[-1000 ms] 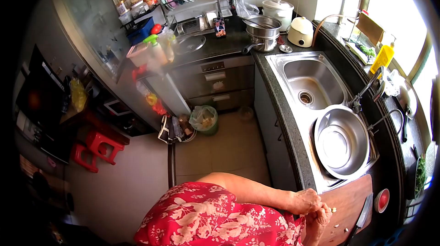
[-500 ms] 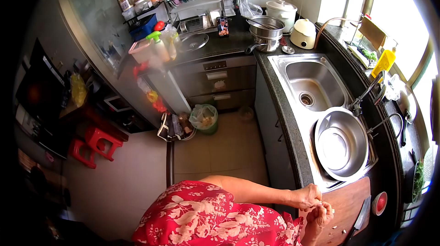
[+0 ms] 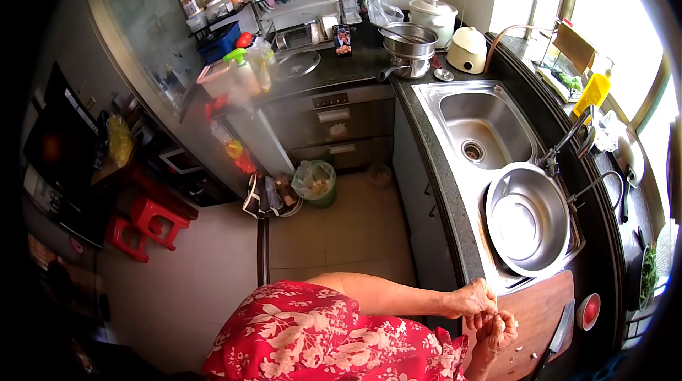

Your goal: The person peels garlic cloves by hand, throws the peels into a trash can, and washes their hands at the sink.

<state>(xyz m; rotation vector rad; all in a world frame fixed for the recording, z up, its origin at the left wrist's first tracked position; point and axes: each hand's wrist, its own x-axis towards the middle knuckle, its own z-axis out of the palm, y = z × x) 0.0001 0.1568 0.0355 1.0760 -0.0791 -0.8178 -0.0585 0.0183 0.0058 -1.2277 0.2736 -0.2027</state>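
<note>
My left hand (image 3: 474, 298) and my right hand (image 3: 497, 331) meet over the near edge of a wooden cutting board (image 3: 541, 304). Both have their fingers pinched together around a small pale piece, mostly hidden by the fingertips. Several small whitish bits (image 3: 518, 349) lie on the board beside my right hand. A kitchen knife (image 3: 562, 328) rests along the board's far side. Just past it stands a small bowl with a red inside (image 3: 588, 311).
A large steel basin (image 3: 529, 221) sits over the sink's near half, beside the bare sink bowl (image 3: 486, 125). On the back counter are a steel pot (image 3: 410, 61), a cream kettle (image 3: 469, 51) and a phone (image 3: 342, 40). A lined green bin (image 3: 316, 182) stands on the floor.
My hands stay together at the board's edge, with only a slight shift of the fingers. The whole view has moved a little; nothing else visibly differs.
</note>
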